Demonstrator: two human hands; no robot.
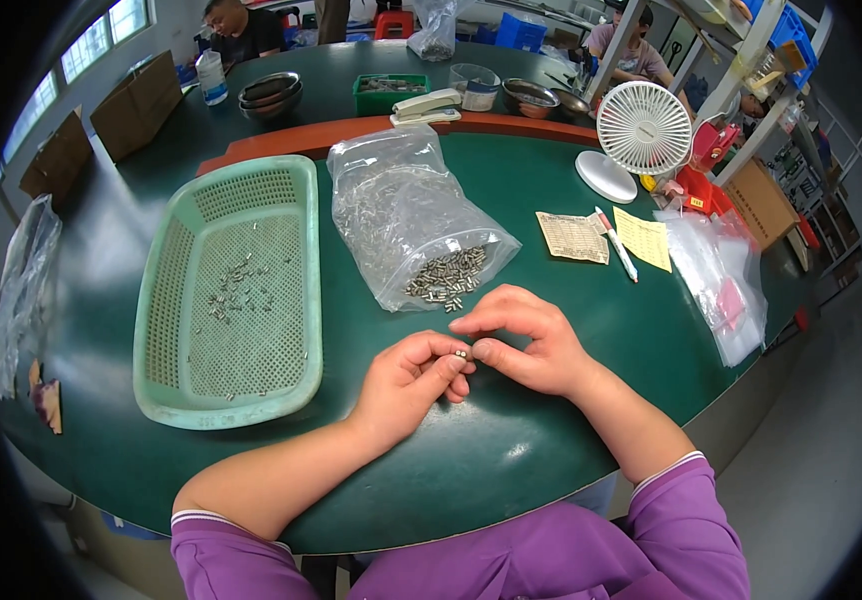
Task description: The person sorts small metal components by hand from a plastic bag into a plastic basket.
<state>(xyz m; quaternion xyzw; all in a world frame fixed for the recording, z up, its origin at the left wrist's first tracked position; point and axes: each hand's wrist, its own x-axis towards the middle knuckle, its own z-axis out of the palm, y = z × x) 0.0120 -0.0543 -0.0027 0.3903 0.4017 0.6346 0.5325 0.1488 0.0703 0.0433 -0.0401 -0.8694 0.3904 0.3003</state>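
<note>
My left hand (413, 388) is closed, pinching several small metal pins (462, 354) between thumb and fingers. Close against it, my right hand (531, 342) curves with thumb and forefinger apart, its thumb tip beside the pins; whether it grips one too is hard to see. Just beyond my hands a clear plastic bag (391, 190) lies on its side, its mouth toward me, with a heap of small metal pins (448, 277) spilling at the opening. To the left stands a pale green perforated basket (313, 290) with loose pins scattered over its bottom.
On the green table (511, 470) to the right lie a brown paper slip (571, 238), a marker pen (618, 246), a yellow note (643, 240) and plastic bags (716, 285). A white fan (644, 128) stands behind them. Bowls (271, 97) and a stapler (427, 106) sit farther back. Two people sit beyond.
</note>
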